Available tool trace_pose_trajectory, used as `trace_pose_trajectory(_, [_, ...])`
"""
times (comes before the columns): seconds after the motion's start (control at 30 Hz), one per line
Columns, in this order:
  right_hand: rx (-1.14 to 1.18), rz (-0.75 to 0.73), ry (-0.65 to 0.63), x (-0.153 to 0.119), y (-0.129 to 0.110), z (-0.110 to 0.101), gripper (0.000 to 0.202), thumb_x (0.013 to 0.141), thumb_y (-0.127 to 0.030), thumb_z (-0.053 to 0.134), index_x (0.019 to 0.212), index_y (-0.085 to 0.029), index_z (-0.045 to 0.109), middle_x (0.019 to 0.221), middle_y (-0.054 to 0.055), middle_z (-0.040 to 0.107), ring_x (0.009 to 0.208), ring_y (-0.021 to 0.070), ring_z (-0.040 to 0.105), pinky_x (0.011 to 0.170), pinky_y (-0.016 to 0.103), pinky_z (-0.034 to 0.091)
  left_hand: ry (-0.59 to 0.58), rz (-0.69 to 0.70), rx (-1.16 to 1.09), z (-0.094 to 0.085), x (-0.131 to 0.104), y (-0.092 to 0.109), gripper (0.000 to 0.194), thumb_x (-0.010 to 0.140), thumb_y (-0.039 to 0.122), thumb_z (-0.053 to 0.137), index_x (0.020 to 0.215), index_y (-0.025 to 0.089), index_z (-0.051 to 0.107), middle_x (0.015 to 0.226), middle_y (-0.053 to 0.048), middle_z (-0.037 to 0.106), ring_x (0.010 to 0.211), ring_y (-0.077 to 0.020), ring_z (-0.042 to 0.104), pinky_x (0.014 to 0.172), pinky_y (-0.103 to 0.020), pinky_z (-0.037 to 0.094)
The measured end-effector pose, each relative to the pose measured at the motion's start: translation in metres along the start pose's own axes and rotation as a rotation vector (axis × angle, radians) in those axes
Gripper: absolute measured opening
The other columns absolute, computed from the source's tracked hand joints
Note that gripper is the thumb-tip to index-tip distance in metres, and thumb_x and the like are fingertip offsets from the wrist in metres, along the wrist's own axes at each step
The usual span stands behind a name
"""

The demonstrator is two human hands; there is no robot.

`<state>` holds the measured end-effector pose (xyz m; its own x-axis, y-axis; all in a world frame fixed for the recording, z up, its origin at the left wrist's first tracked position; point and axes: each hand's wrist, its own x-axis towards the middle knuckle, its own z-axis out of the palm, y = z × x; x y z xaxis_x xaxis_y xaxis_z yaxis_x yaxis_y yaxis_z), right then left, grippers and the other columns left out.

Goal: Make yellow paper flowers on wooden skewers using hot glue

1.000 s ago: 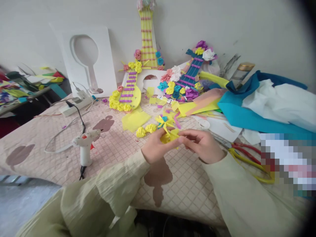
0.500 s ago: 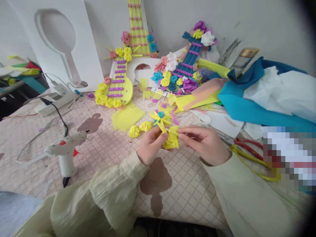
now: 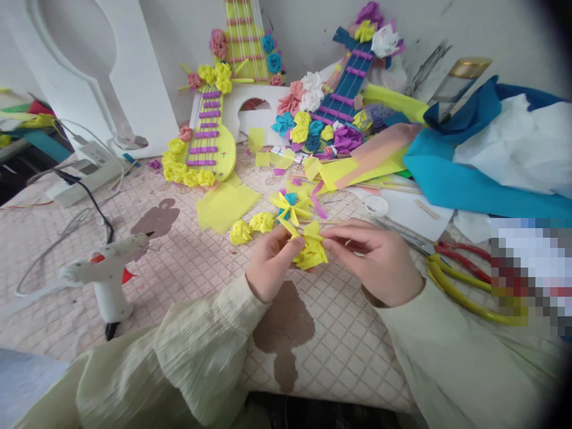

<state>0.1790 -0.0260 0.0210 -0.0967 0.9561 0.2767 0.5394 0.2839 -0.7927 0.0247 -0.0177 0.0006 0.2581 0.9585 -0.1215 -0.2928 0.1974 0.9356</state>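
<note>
Between my two hands is a partly shaped yellow paper flower [image 3: 311, 255], its strips folded and bunched. My left hand [image 3: 271, 260] pinches its left side between thumb and fingers. From the other side my right hand [image 3: 375, 255] grips its right edge with thumb and fingertips. Just behind them lies a yellow star-shaped paper piece [image 3: 292, 208] over a bit of teal paper. Beside my left hand sit two finished-looking yellow paper flowers [image 3: 241, 232], and behind those rest flat yellow paper sheets [image 3: 227, 205].
A white glue gun [image 3: 107, 277] stands at left, its cord running to a power strip [image 3: 84, 173]. Flower-trimmed paper lutes, one yellow [image 3: 221, 152] and one blue [image 3: 344, 98], lean at the back. Scissors [image 3: 413, 238], yellow-handled pliers [image 3: 469, 298] and teal paper [image 3: 469, 185] lie right.
The camera view has shifted slightly, so the table things sit a little differently in frame. Both hands keep hold of the yellow flower, which has turned slightly.
</note>
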Motion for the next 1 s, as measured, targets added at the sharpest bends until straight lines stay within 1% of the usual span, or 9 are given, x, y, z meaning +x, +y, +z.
trace_pose_trajectory(0.13, [0.017, 0.025, -0.004, 0.0002, 0.0003, 0.0005, 0.010, 0.071, -0.018, 0.058, 0.076, -0.020, 0.066, 0.085, 0.004, 0.067, 0.077, 0.0166, 0.063, 0.061, 0.026, 0.052, 0.001, -0.007, -0.010, 0.0002, -0.0005, -0.0002, 0.019, 0.071, 0.028, 0.056, 0.079, 0.011, 0.053, 0.071, -0.003, 0.060, 0.059, -0.0130, 0.060, 0.048, -0.027, 0.055])
trace_pose_trajectory(0.2, [0.058, 0.074, -0.030, 0.0010, 0.0005, -0.0001, 0.008, 0.070, -0.019, 0.060, 0.075, -0.019, 0.066, 0.084, 0.004, 0.067, 0.075, 0.0161, 0.062, 0.060, 0.025, 0.052, -0.005, 0.003, -0.007, 0.0005, -0.0009, -0.0002, 0.018, 0.071, 0.028, 0.056, 0.078, 0.012, 0.053, 0.071, -0.003, 0.060, 0.060, -0.0132, 0.060, 0.049, -0.027, 0.055])
trace_pose_trajectory(0.33, [0.160, 0.206, -0.124, 0.0032, 0.0005, -0.0019, 0.009, 0.066, -0.022, 0.064, 0.074, -0.018, 0.065, 0.077, 0.004, 0.067, 0.065, 0.0139, 0.061, 0.057, 0.025, 0.052, -0.002, 0.024, 0.011, 0.0007, -0.0022, 0.0006, 0.018, 0.070, 0.029, 0.058, 0.076, 0.012, 0.053, 0.071, -0.003, 0.060, 0.059, -0.0133, 0.060, 0.049, -0.027, 0.054])
trace_pose_trajectory(0.4, [0.185, 0.244, -0.151, 0.0039, 0.0003, -0.0027, 0.009, 0.065, -0.023, 0.065, 0.072, -0.019, 0.065, 0.072, 0.003, 0.067, 0.063, 0.0133, 0.061, 0.056, 0.024, 0.052, 0.002, 0.029, 0.006, 0.0006, -0.0027, 0.0007, 0.017, 0.069, 0.027, 0.059, 0.075, 0.013, 0.052, 0.070, -0.002, 0.059, 0.057, -0.0129, 0.059, 0.048, -0.027, 0.053])
trace_pose_trajectory(0.53, [0.194, 0.260, -0.160, 0.0041, 0.0000, -0.0036, 0.007, 0.063, -0.022, 0.066, 0.069, -0.020, 0.065, 0.070, 0.002, 0.066, 0.063, 0.0135, 0.061, 0.056, 0.024, 0.052, -0.007, 0.043, -0.002, 0.0001, -0.0030, -0.0009, 0.016, 0.070, 0.027, 0.058, 0.076, 0.014, 0.054, 0.068, -0.001, 0.058, 0.057, -0.0125, 0.058, 0.047, -0.026, 0.052])
trace_pose_trajectory(0.77, [0.190, 0.277, -0.135, 0.0033, -0.0010, -0.0024, 0.007, 0.061, -0.020, 0.067, 0.068, -0.020, 0.065, 0.067, 0.001, 0.065, 0.060, 0.0126, 0.060, 0.054, 0.023, 0.052, -0.005, 0.077, 0.029, -0.0032, -0.0029, -0.0050, 0.013, 0.071, 0.027, 0.058, 0.075, 0.015, 0.057, 0.066, 0.001, 0.054, 0.059, -0.0102, 0.054, 0.053, -0.024, 0.050])
trace_pose_trajectory(0.9, [0.226, 0.300, -0.134, 0.0034, -0.0015, -0.0015, 0.008, 0.059, -0.022, 0.069, 0.066, -0.019, 0.065, 0.063, 0.001, 0.065, 0.057, 0.0123, 0.060, 0.053, 0.023, 0.052, 0.024, 0.125, 0.113, -0.0050, -0.0028, -0.0071, 0.016, 0.071, 0.029, 0.061, 0.078, 0.015, 0.058, 0.068, 0.000, 0.055, 0.062, -0.0099, 0.054, 0.059, -0.023, 0.049])
trace_pose_trajectory(1.0, [0.234, 0.312, -0.130, 0.0029, -0.0016, -0.0006, 0.009, 0.057, -0.022, 0.070, 0.065, -0.019, 0.065, 0.062, 0.000, 0.065, 0.057, 0.0123, 0.060, 0.053, 0.023, 0.052, 0.044, 0.122, 0.170, -0.0046, -0.0025, -0.0076, 0.020, 0.070, 0.032, 0.062, 0.078, 0.015, 0.057, 0.068, 0.000, 0.056, 0.061, -0.0106, 0.054, 0.057, -0.024, 0.049])
